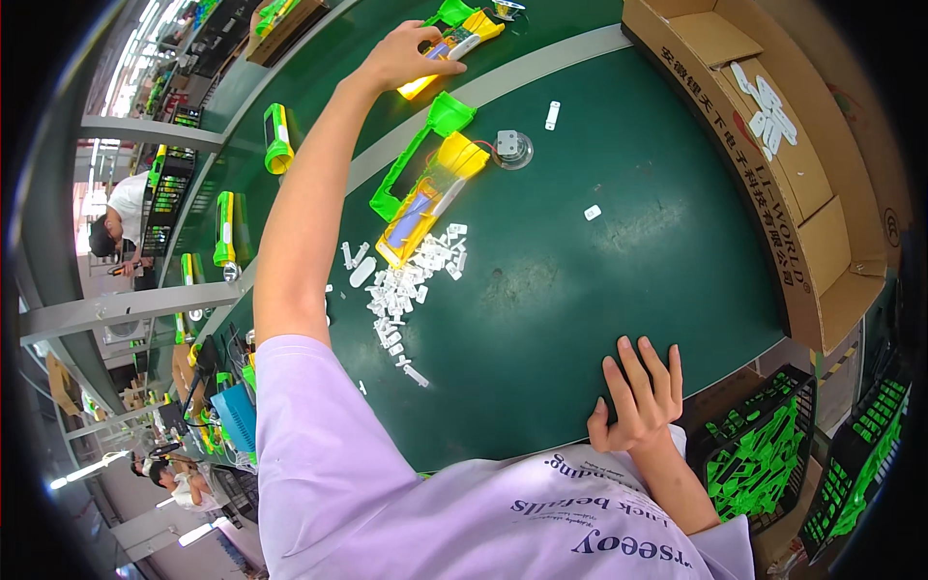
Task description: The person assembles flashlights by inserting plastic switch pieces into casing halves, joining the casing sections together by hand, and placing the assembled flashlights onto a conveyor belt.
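Note:
Stretched far across the green table, my left hand (406, 58) is closed on an opened yellow flashlight casing (480, 29) with a circuit board and a blue battery inside. A second opened yellow casing (454, 166) lies nearer, with a blue battery in it and a green frame (393, 193) alongside. A red wire runs from it to a round clear lamp head (513, 150). Small white plastic pieces (394, 293) lie in a heap by its lower end. My right hand (638, 396) rests at the table's near edge, fingers spread, holding nothing.
A cardboard box (720, 126) with white strips (770, 116) stands along the right. Black crates (799, 387) with green parts are below it. Green-and-yellow flashlights (277, 135) lie on the strip to the left. A metal rail (570, 48) crosses the table. Other people sit far left.

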Demonstrator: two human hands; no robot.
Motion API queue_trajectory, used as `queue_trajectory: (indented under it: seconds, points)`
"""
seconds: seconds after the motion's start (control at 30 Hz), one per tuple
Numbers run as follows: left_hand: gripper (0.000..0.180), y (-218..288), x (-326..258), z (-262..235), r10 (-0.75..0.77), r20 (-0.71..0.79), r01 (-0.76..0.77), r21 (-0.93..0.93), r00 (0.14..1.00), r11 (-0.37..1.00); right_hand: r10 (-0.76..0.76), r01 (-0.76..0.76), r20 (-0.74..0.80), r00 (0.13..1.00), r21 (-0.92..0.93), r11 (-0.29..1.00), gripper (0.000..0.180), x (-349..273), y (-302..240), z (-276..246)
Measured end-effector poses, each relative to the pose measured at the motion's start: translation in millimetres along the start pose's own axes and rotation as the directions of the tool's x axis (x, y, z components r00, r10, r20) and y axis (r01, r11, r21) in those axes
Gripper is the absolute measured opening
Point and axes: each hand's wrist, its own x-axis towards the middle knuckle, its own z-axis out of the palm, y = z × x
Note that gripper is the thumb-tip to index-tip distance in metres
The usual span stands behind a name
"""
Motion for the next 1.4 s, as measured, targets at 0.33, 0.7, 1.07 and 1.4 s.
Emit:
queue_trajectory:
  seconds: [0.33, 0.7, 1.07, 1.4]
  points:
    - [0.051, 136.9, -76.6, -142.4, -0.051, 0.113, 0.076, -0.225, 0.992, 0.971, -0.038, 0.039, -0.08, 0.996, 0.021, 0.999, 0.041, -3.5, -1.8, 1.7]
    - [0.052, 300.8, -296.6, -54.0, 0.019, 0.277, 0.125, -0.494, 0.961, 0.86, 0.328, -0.495, 0.611, 0.72, 0.784, -0.374, 0.049, -28.2, -29.2, -42.9]
    - [0.049, 353.9, -381.3, -28.2, -0.147, 0.194, 0.238, -0.632, 0.97, 0.737, 0.187, -0.626, 0.727, 0.661, 0.671, -0.396, 0.047, -70.1, -21.7, -57.3]
    - [0.056, 375.6, -401.5, -2.0, -0.443, 0.301, 0.265, -0.954, 0.845, -0.142, 0.253, -0.63, 0.757, 0.602, 0.646, -0.432, 0.042, -74.3, -13.5, -62.8]
